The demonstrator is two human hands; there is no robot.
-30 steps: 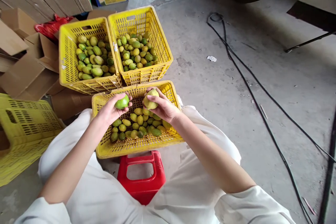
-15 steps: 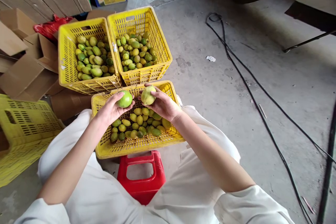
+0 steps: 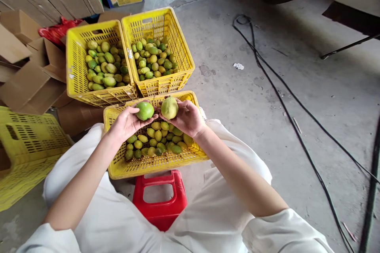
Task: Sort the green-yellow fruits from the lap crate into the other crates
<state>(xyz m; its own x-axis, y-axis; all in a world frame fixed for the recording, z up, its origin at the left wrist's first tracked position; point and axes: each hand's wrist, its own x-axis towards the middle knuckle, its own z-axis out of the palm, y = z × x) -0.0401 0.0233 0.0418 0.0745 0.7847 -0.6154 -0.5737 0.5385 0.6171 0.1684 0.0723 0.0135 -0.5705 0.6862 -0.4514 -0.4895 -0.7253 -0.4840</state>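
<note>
In left hand [image 3: 126, 122], gripping green fruit [image 3: 145, 111] between thumb and fingers; just beside it, supporting paler yellow-green fruit [image 3: 169, 108] on opened-out, palm-up right hand [image 3: 190, 118]; holding both above near yellow crate [image 3: 160, 165], with more green and yellow fruit [image 3: 158, 136] lying inside

Vs 1 s ago: left hand [image 3: 126, 122] shifted toward 3 o'clock, green fruit [image 3: 145, 110] along with it. Left thumb slid from the fruit's 12 o'clock edge to about 9–10; its fingers uncurled, now extended past the 4 o'clock side. Right hand [image 3: 190, 118] loosened: thumb off the front of the yellow-green fruit [image 3: 169, 107], now by its 2–3 o'clock edge, fruit cradled and slightly higher toward 12. Gap between fruits narrowed; opposing fingertips just beside each other.
</note>
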